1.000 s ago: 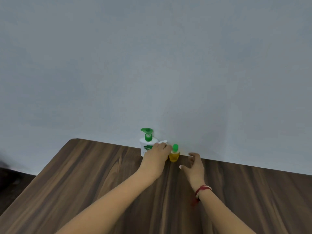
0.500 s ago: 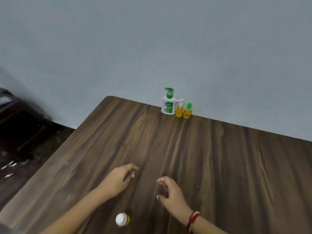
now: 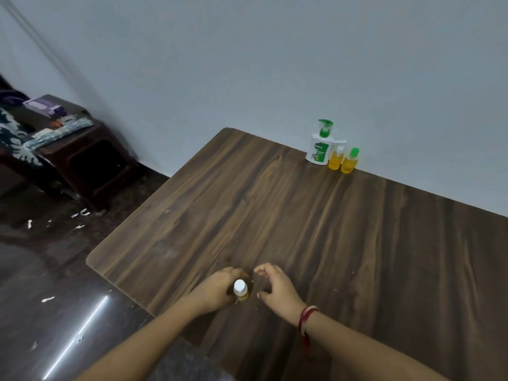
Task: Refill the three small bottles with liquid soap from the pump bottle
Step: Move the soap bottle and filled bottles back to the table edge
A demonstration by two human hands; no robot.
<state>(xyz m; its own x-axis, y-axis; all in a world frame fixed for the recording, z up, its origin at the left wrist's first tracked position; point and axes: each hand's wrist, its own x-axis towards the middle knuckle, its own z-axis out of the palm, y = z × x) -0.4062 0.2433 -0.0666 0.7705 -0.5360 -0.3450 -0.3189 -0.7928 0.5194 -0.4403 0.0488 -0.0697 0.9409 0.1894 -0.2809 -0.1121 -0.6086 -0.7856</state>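
1. Where the tabletop [image 3: 384,257] nears the person, the left hand [image 3: 217,291] curls its fingers [image 3: 233,272] round an upright white-capped bottle [image 3: 240,290].
2. The right hand [image 3: 277,288] is just beside it, fingers loosely bent, holding nothing.
3. The pump bottle [image 3: 320,149] stands at the far edge by the wall, with a spray bottle [image 3: 336,159] and a green-capped bottle [image 3: 349,163] beside it.

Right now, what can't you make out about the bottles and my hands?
Head view only.
- Near small bottle: left hand grips it, hiding most of its body and its fill level.
- Pump bottle label: too small to read.
- Right hand: whether it touches the bottle is unclear.
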